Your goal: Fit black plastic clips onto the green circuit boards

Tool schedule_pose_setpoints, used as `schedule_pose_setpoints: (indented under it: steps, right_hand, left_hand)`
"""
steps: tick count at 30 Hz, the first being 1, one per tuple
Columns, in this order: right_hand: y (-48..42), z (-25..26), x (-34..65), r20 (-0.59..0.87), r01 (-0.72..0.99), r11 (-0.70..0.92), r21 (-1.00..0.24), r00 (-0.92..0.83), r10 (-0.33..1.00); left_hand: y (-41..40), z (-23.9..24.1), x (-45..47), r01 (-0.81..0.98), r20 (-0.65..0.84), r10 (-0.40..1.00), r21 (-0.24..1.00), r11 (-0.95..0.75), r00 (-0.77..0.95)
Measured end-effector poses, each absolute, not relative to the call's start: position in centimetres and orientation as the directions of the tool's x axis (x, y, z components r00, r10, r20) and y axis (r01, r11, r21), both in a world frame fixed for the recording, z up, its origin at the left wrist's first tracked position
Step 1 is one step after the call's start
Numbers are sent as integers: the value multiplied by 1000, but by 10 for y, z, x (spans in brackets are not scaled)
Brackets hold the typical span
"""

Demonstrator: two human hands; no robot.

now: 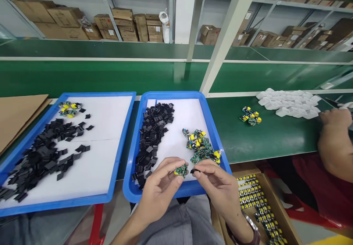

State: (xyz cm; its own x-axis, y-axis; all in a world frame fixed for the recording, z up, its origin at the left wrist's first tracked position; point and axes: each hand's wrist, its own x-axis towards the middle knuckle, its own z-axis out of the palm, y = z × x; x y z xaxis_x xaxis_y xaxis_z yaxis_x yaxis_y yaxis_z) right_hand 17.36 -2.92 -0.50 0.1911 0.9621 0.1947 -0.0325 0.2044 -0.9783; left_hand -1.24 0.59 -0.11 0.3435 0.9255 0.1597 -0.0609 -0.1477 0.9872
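Observation:
My left hand [162, 186] pinches a small green circuit board [181, 170] between thumb and fingers, over the near edge of a blue tray [183, 192]. Just right of it, my right hand [216, 184] grips a small black pad [194, 170] at the fingertips. Board and pad are close together, with a narrow gap between them. Inside this tray, a long heap of black pads [153, 134] lies on the left. A pile of circuit boards with yellow parts [200, 144] lies on the right, partly hidden behind my right hand.
Another blue tray [117, 156] at left holds black pads and several boards. Boards [250, 115] and white pieces [289, 103] lie on the green bench at right, near another person's hand [335, 118]. An open carton [264, 186] with rows of boards stands below, beside a slanted post [227, 35].

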Motion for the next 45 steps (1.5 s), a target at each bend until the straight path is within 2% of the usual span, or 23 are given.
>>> schedule_pose_setpoints:
  steps: [5,8,11,18,22,27,32,34,40,45]
  right_hand:
    - [-30,-2,167,230,19,229,-973,160,960]
    - [-28,0,164,215,21,215,-976,161,963]
    - [-28,-2,162,186,31,184,-982,173,967]
    - [-31,-2,162,164,89,151,-985,172,971]
    - [-31,4,167,150,134,134,-982,116,982]
    - [-27,4,171,60,90,53,-995,75,995]
    - [-28,1,169,153,184,139,-973,66,986]
    - [-26,3,173,149,187,138,-972,42,988]
    - [-14,7,197,23,-127,-4,-992,-210,977]
    - [-9,-2,193,-188,-344,-267,-900,-246,951]
  left_hand:
    - [2,-9,-14,-203,67,948,979,-3,310]
    - [0,-11,-12,-214,68,949,977,0,309]
    - [0,-11,-12,-185,94,949,982,-39,301]
    - [3,-13,-14,29,200,935,976,-218,293]
    - [4,-11,-13,62,247,918,958,-279,312]
    - [4,-12,-14,84,321,885,926,-368,338]
    - [3,-14,-12,121,385,861,888,-444,332]
    - [2,-13,-11,112,413,846,875,-472,337]
    - [-3,-8,-11,67,338,876,922,-382,343]
    - [-2,-8,-14,27,331,835,924,-380,440]
